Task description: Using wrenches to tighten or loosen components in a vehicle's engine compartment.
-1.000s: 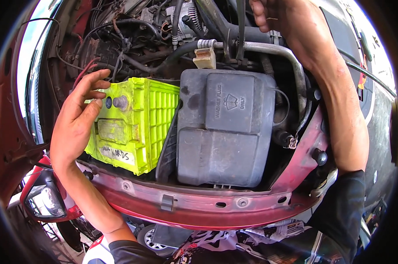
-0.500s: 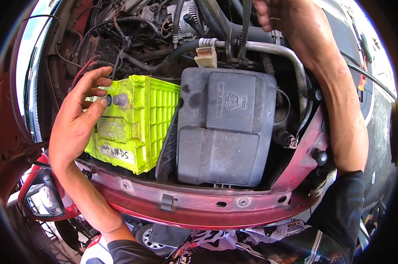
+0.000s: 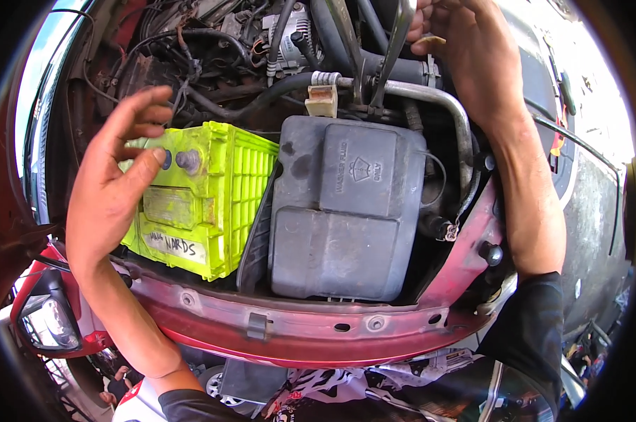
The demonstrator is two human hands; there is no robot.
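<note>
A bright yellow-green car battery (image 3: 212,232) sits in the engine bay, its grey terminal post (image 3: 188,161) facing up. Over its left end, my left hand (image 3: 110,176) is open, fingers apart and thumb beside a dark blue round cap (image 3: 167,159); whether the thumb touches it is unclear. At the upper right, my right hand (image 3: 483,63) has loosely bent, parted fingers beside the upper end of a metal bar (image 3: 397,49). Nothing shows in its grip, though the top of the hand is cut off. The bar slants down to a metal pipe (image 3: 441,98).
A dark grey washer fluid reservoir (image 3: 335,246) fills the space right of the battery. The red front crossmember (image 3: 311,320) runs along the near side. Hoses, wires and an alternator (image 3: 290,42) lie behind. A red car's headlight (image 3: 51,320) shows at the lower left.
The view has shifted, so the battery and reservoir sit slightly further left. My left hand's fingers spread a little higher over the battery. More of my right hand's fingers show beside the bar.
</note>
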